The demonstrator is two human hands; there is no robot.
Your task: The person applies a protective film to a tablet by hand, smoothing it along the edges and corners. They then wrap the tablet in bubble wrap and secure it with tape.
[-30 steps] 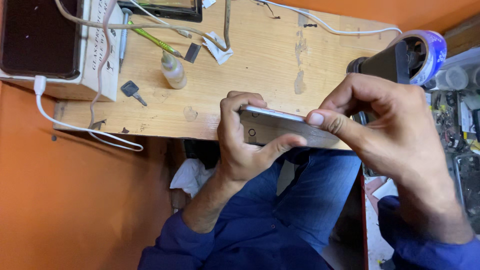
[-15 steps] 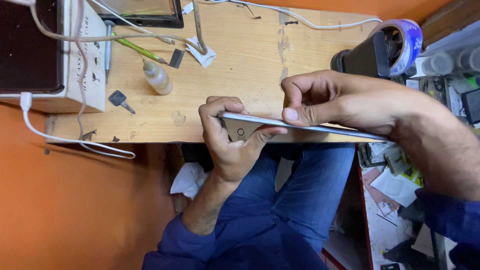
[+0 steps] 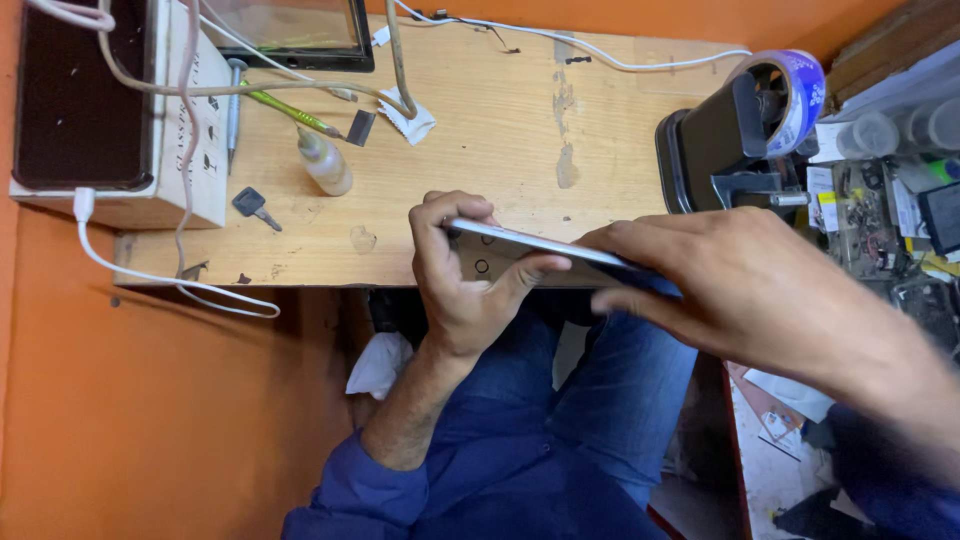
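A thin silver tablet-like device (image 3: 520,245) is held edge-on over the front edge of the wooden table (image 3: 480,130). My left hand (image 3: 462,285) grips its left end, fingers curled over the top edge and thumb under it. My right hand (image 3: 720,280) covers the right end of the device, fingers wrapped along its edge. My blue-trousered legs are below.
On the table lie a small glue bottle (image 3: 325,162), a key (image 3: 255,206), a green-handled tool (image 3: 290,110), a razor blade (image 3: 360,127), a dark-screened device (image 3: 290,30) and cables. A box with a dark panel (image 3: 90,100) stands left, a black stand with tape roll (image 3: 740,130) right.
The device has tilted flatter and lower across my lap. My right hand slid from pinching the upper edge to covering the right end. The view shifted slightly.
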